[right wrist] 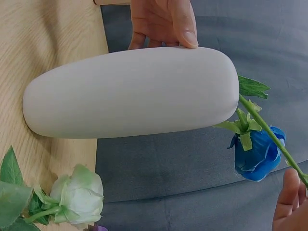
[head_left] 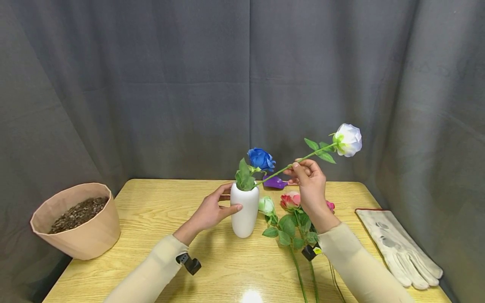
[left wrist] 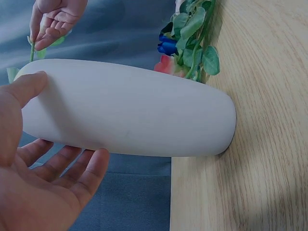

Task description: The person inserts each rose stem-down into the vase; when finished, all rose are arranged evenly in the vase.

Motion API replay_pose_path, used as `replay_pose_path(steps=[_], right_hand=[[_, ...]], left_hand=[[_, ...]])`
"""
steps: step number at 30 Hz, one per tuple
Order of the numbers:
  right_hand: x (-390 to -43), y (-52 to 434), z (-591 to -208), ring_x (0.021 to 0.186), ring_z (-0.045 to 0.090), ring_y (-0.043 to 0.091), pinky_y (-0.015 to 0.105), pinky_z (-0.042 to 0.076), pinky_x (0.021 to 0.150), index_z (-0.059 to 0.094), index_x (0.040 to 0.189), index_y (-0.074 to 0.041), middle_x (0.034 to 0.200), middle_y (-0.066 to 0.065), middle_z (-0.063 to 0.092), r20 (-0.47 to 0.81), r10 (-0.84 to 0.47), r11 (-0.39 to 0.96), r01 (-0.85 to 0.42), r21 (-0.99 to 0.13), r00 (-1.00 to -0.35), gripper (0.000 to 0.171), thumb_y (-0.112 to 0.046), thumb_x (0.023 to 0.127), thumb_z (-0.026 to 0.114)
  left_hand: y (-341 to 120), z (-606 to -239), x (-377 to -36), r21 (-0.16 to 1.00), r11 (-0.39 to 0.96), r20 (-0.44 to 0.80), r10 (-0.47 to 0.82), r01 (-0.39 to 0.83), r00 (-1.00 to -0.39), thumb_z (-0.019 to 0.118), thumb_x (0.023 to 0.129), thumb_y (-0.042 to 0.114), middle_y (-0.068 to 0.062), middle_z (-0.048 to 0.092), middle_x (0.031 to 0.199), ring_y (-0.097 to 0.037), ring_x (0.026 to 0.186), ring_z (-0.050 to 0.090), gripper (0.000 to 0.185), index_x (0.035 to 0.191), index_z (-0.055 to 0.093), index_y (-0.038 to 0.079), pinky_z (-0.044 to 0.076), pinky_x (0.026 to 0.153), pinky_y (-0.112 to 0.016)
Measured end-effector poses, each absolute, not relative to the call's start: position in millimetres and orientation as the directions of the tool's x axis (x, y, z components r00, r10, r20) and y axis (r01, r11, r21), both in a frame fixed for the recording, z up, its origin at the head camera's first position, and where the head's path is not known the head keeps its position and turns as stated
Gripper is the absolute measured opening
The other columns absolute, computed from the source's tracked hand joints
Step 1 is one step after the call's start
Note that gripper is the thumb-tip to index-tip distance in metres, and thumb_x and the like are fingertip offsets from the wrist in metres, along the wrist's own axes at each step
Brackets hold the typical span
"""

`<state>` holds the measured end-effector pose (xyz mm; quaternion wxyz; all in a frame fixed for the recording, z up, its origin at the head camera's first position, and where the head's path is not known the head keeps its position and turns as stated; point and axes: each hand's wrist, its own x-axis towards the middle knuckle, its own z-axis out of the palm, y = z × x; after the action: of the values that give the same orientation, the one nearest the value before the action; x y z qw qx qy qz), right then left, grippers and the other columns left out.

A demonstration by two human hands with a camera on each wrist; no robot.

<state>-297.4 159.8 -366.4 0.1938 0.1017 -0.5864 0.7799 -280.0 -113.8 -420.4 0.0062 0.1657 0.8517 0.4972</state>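
Right hand (head_left: 310, 179) pinch grip on white rose stem (head_left: 289, 167)

The vase (head_left: 244, 212) stands upright near the middle of the table (head_left: 159, 210), with the left hand (head_left: 210, 210) against its left side and one rose (head_left: 261, 159) in its mouth. To its right the right hand (head_left: 308, 179) holds a second rose (head_left: 347, 139) by the stem, tilted, its lower end at the vase's mouth (whether inside, I cannot tell). More flowers (head_left: 289, 219) lie on the table just right of the vase, a glove (head_left: 398, 246) lies at the right edge, and a pot of soil (head_left: 75, 221) stands at the left edge.
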Motion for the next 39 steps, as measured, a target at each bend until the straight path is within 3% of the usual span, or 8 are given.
replay_pose_path(steps=[9, 17, 24, 34, 39], right_hand=[[-297, 155, -366, 0.081, 0.075, 0.011, 0.027, 0.061, 0.065, 0.058, 0.108, -0.007, 0.094, 0.002, 0.077, 0.391, 0.152, -0.264, -0.419, -0.869, -0.908, 0.011, -0.013, 0.099, 0.062], [-298, 154, -364, 0.081, 0.075, 0.009, 0.023, 0.058, 0.063, 0.059, 0.108, -0.01, 0.094, 0.001, 0.076, 0.396, 0.118, -0.227, -0.413, -0.882, -0.911, 0.012, -0.017, 0.099, 0.063], [-301, 152, -363, 0.081, 0.074, 0.008, 0.022, 0.057, 0.061, 0.056, 0.112, -0.003, 0.095, 0.0, 0.075, 0.409, 0.082, -0.238, -0.417, -0.877, -0.909, 0.02, -0.017, 0.099, 0.063], [-303, 148, -359, 0.083, 0.074, 0.009, 0.023, 0.058, 0.063, 0.059, 0.108, -0.014, 0.094, -0.004, 0.075, 0.393, 0.041, -0.194, -0.394, -0.899, -0.918, 0.009, -0.018, 0.1, 0.061], [-303, 147, -358, 0.082, 0.074, 0.008, 0.024, 0.058, 0.062, 0.057, 0.112, -0.008, 0.092, -0.006, 0.075, 0.391, 0.025, -0.163, -0.389, -0.906, -0.92, 0.014, -0.017, 0.101, 0.059]], left_hand=[[-113, -420, -279, 0.851, 0.449, 0.152, 0.289, 0.274, -0.945, 0.076, 0.088, 0.039, -0.005, 0.055, 0.141, -0.029, 0.131, 0.056, 0.074, 0.151, 0.041, 0.022, 0.057, 0.096, -0.042], [-114, -419, -278, 0.85, 0.455, 0.143, 0.284, 0.264, -0.948, 0.077, 0.088, 0.04, -0.004, 0.055, 0.142, -0.028, 0.131, 0.056, 0.075, 0.151, 0.04, 0.023, 0.057, 0.097, -0.043], [-114, -419, -279, 0.847, 0.458, 0.146, 0.287, 0.269, -0.947, 0.076, 0.088, 0.04, -0.004, 0.055, 0.142, -0.028, 0.131, 0.056, 0.074, 0.151, 0.04, 0.023, 0.057, 0.097, -0.043], [-115, -420, -279, 0.846, 0.455, 0.152, 0.294, 0.278, -0.944, 0.076, 0.088, 0.04, -0.004, 0.055, 0.141, -0.026, 0.13, 0.057, 0.074, 0.151, 0.04, 0.024, 0.057, 0.097, -0.042], [-114, -420, -278, 0.847, 0.459, 0.144, 0.288, 0.269, -0.947, 0.077, 0.088, 0.04, -0.004, 0.055, 0.141, -0.027, 0.13, 0.056, 0.074, 0.151, 0.041, 0.023, 0.057, 0.097, -0.042]])
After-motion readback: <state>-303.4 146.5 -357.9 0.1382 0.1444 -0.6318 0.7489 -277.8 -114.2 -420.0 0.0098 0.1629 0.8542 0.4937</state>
